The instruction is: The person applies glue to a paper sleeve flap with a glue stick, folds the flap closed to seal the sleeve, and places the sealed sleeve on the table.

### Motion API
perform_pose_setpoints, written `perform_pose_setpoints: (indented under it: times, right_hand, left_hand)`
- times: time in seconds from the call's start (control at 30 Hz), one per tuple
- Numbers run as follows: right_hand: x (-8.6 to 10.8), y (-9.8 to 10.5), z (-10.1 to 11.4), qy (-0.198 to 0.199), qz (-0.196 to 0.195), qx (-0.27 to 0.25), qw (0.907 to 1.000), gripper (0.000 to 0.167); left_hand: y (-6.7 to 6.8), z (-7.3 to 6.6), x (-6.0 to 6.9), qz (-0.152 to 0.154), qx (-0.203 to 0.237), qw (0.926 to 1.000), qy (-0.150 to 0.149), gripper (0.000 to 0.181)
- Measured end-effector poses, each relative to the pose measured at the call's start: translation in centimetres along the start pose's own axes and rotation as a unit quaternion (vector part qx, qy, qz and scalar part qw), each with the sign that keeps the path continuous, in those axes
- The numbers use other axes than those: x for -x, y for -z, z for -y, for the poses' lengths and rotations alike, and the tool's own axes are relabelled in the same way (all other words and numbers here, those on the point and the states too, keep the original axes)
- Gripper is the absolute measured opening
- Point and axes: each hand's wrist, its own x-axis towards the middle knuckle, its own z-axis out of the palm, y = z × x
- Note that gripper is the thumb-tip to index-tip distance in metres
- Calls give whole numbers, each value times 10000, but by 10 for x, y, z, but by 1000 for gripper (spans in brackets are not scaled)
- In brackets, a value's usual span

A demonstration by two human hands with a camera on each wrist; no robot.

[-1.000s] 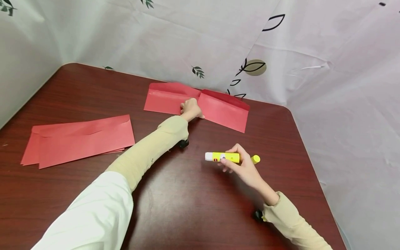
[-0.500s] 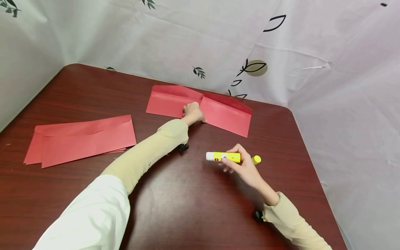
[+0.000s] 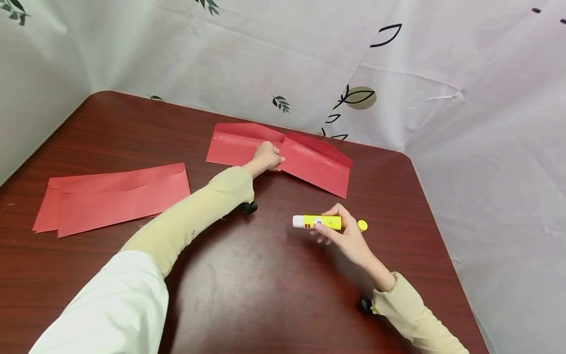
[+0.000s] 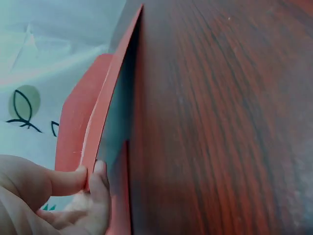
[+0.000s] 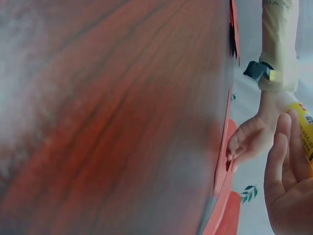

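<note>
With thumb and fingers my left hand [image 3: 267, 156] pinches the near left corner of a red envelope [image 3: 316, 164], whose flap stands unfolded at the back. In the left wrist view that envelope [image 4: 110, 98] is tilted up off the table at the pinched edge. Just left of it lies a second red envelope [image 3: 232, 147], its flap also unfolded, partly covered by the hand. My right hand [image 3: 342, 233] holds a yellow glue stick [image 3: 320, 222] above the table, white tip pointing left. The right wrist view shows the glue stick [image 5: 304, 127] along the fingers.
Several red envelopes [image 3: 119, 199] lie stacked with flaps folded down at the left of the brown table [image 3: 247, 295]. A yellow cap [image 3: 362, 225] is seen just beyond my right hand. A white patterned curtain [image 3: 230, 64] hangs behind the table's back edge.
My left hand has turned from resting between the two envelopes to pinching the right envelope's corner, which has lifted. The right hand and glue stick have stayed nearly still.
</note>
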Motion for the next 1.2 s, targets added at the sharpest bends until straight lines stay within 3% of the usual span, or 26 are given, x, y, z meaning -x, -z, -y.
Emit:
perform_pose_setpoints:
  times: [0.1, 0.27, 0.47, 0.8, 1.0, 1.2]
  right_hand:
    - [-1, 1, 0, 72, -25, -29, 10000, 24]
    - [-1, 1, 1, 142, -11, -100, 9998, 22]
    - [0, -2, 2, 151, 9, -193, 9997, 22]
    - [-2, -1, 2, 316, 59, -307, 9990, 21]
    - [-2, -2, 4, 354, 72, -351, 9987, 18]
    - [-2, -4, 5, 344, 133, -406, 9985, 20]
  left_hand:
    - [8, -1, 8, 316, 938, 9950, 100, 50]
    - [22, -2, 28, 596, 1522, 9865, 122, 57]
    - [41, 9, 57, 570, 1520, 9866, -139, 58]
    - [70, 46, 107, 844, 1327, 9870, -340, 61]
    - [76, 62, 129, 838, 1492, 9840, -496, 60]
    - [76, 77, 144, 855, 1570, 9829, -443, 62]
